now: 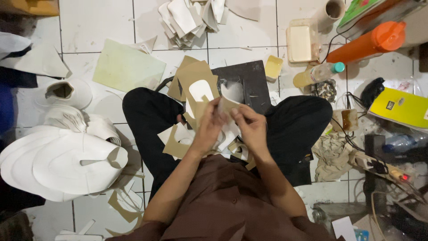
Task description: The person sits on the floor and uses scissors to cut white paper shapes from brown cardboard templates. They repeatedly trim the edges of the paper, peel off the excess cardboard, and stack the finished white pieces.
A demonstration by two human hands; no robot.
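Both hands pinch one small curved white cut piece (pixel 229 101) above the lap — the left hand (pixel 209 127) closes on its lower left edge, the right hand (pixel 250 125) grips it from the right, fingers bent tight over the material. The piece sits between the knees, just in front of a dark cutting mat (pixel 249 80) on the tiled floor.

From the head camera, which is the only view, the work looks part-way through. Finished white pieces are already piled up: one broad stack of large shaped white sheets (pixel 67 163) lies to the person's left, and a second heap of smaller white pieces (pixel 189 20) lies ahead past the mat. Brown card templates (pixel 194 78) with a cut-out window rest on the left knee and mat, and more brown and white offcuts lie in the lap under the hands, seemingly not yet sorted. How many pieces each pile holds cannot be counted; the layers overlap too closely.

Countable things to the right: one orange bottle (pixel 368 44), one small clear bottle with a teal cap (pixel 318 73), one yellow booklet (pixel 401 107), one pale green sheet (pixel 127 67) on the left — and one power strip (pixel 379 165) with a red light.
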